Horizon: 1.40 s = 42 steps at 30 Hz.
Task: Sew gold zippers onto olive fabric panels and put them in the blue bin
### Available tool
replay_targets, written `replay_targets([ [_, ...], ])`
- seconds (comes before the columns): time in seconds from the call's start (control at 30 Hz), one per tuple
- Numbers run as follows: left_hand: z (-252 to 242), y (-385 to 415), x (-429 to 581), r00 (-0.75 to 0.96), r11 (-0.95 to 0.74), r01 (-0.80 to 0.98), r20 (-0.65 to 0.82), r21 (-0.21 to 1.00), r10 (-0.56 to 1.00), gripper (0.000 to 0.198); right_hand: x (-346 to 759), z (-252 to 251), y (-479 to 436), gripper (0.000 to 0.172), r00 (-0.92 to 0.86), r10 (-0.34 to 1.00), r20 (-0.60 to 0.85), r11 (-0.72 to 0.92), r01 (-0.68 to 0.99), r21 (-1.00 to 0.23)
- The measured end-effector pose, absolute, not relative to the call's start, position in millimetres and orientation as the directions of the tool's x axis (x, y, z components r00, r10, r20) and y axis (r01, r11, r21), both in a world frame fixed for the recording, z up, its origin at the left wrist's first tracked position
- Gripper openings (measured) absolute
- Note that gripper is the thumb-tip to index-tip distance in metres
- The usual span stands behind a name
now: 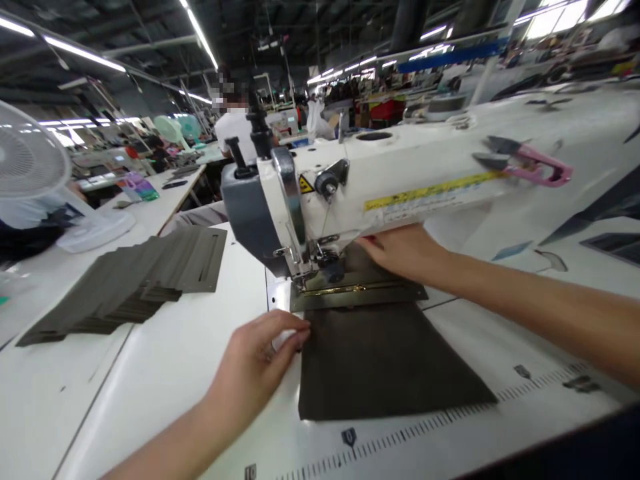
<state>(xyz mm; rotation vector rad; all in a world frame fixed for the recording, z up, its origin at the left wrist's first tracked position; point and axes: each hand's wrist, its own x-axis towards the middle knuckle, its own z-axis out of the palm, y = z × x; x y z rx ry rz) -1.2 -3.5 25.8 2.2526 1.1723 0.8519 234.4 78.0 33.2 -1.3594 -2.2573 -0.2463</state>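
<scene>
A dark olive fabric panel (pixel 385 367) lies flat under the needle area of a white sewing machine (pixel 425 167). Across its upper part runs a strip with a gold zipper (pixel 357 289), its left end by the presser foot (pixel 303 280). My left hand (pixel 265 347) pinches the panel's left edge between thumb and fingers, just in front of the foot. Behind the machine head my right hand (pixel 395 250) reaches in under the arm and rests at the far side of the work. Its fingertips are partly hidden by the machine.
A fanned stack of olive pieces (pixel 150 273) lies left of the machine. A white fan (pixel 75 200) stands farther left. Pink-handled snips (pixel 530 160) rest against the machine arm. A printed ruler (pixel 400 437) runs along the table's front. A person in white (pixel 237 130) sits beyond.
</scene>
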Motion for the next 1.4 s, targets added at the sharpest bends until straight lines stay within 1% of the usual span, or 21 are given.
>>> replay_targets([
  [0.03, 21, 4, -11, 0.429, -0.551, 0.638, 0.346, 0.538, 0.834, 0.014, 232, 32, 60, 0.02, -0.401, 0.782, 0.477, 0.504, 0.857, -0.106],
  [0.07, 15, 11, -19, 0.455, -0.587, 0.681, 0.376, 0.437, 0.807, 0.017, 227, 29, 42, 0.02, -0.456, 0.761, 0.461, 0.562, 0.818, -0.12],
  [0.1, 9, 19, -23, 0.498, -0.636, 0.685, 0.409, 0.356, 0.765, 0.02, 220, 25, 25, 0.019, -0.54, 0.723, 0.431, 0.637, 0.763, -0.112],
  [0.17, -1, 32, -25, 0.59, -0.721, 0.65, 0.44, 0.239, 0.677, 0.019, 206, 15, -1, 0.014, -0.639, 0.655, 0.402, 0.719, 0.692, -0.071],
  [0.23, -5, 38, -21, 0.638, -0.746, 0.649, 0.428, 0.148, 0.64, 0.019, 194, 7, -11, 0.01, -0.658, 0.644, 0.389, 0.723, 0.69, -0.03],
  [0.33, -1, 37, -14, 0.626, -0.7, 0.711, 0.397, 0.062, 0.671, 0.017, 185, 6, -2, 0.014, -0.59, 0.725, 0.356, 0.639, 0.768, -0.029],
  [0.43, 4, 33, -11, 0.571, -0.647, 0.76, 0.419, 0.053, 0.706, 0.018, 181, 11, 12, 0.018, -0.532, 0.801, 0.276, 0.571, 0.816, -0.085],
  [0.5, 5, 32, -12, 0.539, -0.622, 0.781, 0.436, 0.063, 0.721, 0.017, 177, 13, 16, 0.021, -0.533, 0.814, 0.23, 0.566, 0.817, -0.113],
  [0.57, 3, 31, -12, 0.525, -0.617, 0.783, 0.45, 0.078, 0.723, 0.016, 174, 11, 16, 0.021, -0.546, 0.81, 0.214, 0.578, 0.806, -0.127],
  [0.67, 1, 29, -10, 0.551, -0.645, 0.761, 0.457, 0.067, 0.698, 0.017, 172, 5, 16, 0.02, -0.559, 0.794, 0.238, 0.598, 0.789, -0.143],
  [0.83, 3, 26, -5, 0.633, -0.665, 0.744, 0.385, -0.063, 0.672, 0.017, 176, -2, 16, 0.017, -0.596, 0.749, 0.29, 0.649, 0.748, -0.14],
  [0.93, 5, 26, -3, 0.663, -0.677, 0.729, 0.351, -0.102, 0.661, 0.012, 178, -2, 15, 0.019, -0.616, 0.678, 0.401, 0.702, 0.705, -0.103],
  [1.03, 5, 26, -3, 0.672, -0.684, 0.72, 0.365, -0.117, 0.645, 0.01, 178, -3, 15, 0.022, -0.562, 0.65, 0.512, 0.676, 0.735, -0.052],
  [1.07, 5, 25, -3, 0.673, -0.687, 0.717, 0.374, -0.116, 0.638, 0.01, 178, -5, 16, 0.028, -0.545, 0.661, 0.516, 0.662, 0.747, -0.059],
  [1.13, 5, 25, -2, 0.673, -0.693, 0.712, 0.392, -0.112, 0.627, 0.012, 177, -8, 17, 0.038, -0.541, 0.691, 0.479, 0.654, 0.75, -0.097],
  [1.23, 5, 26, 0, 0.67, -0.694, 0.713, 0.389, -0.101, 0.632, 0.016, 178, -12, 19, 0.039, -0.559, 0.71, 0.428, 0.663, 0.736, -0.139],
  [1.4, 6, 28, 3, 0.66, -0.669, 0.734, 0.351, -0.115, 0.664, 0.015, 177, -11, 23, 0.037, -0.563, 0.716, 0.412, 0.659, 0.739, -0.136],
])
